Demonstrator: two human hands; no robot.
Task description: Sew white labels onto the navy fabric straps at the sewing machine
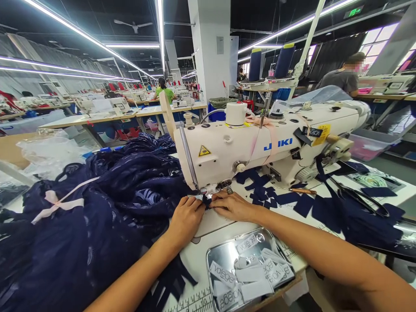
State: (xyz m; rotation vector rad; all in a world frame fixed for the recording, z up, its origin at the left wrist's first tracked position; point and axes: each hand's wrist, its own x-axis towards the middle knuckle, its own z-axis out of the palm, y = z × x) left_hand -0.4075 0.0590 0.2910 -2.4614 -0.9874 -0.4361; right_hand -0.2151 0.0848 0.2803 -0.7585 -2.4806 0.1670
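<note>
A white sewing machine (227,138) with a blue brand name fills the middle of the view. Below its needle area lies a small piece of navy fabric (207,200). My left hand (188,216) is closed on this fabric from the left, its fingers curled at the edge. From the right, my right hand (232,206) pinches the same piece, thumb and fingers together close to the presser foot. The needle and the exact fabric edges are hidden by my fingers. A large heap of navy garments (107,208) lies against my left hand and forearm.
A metal tray (211,260) of white printed labels (255,277) stands in front. Cut navy fabric pieces (303,203), a wooden-handled awl (303,191) and black scissors (360,197) lie to the right. Thread cones (255,65) rise behind. Other people sit farther back.
</note>
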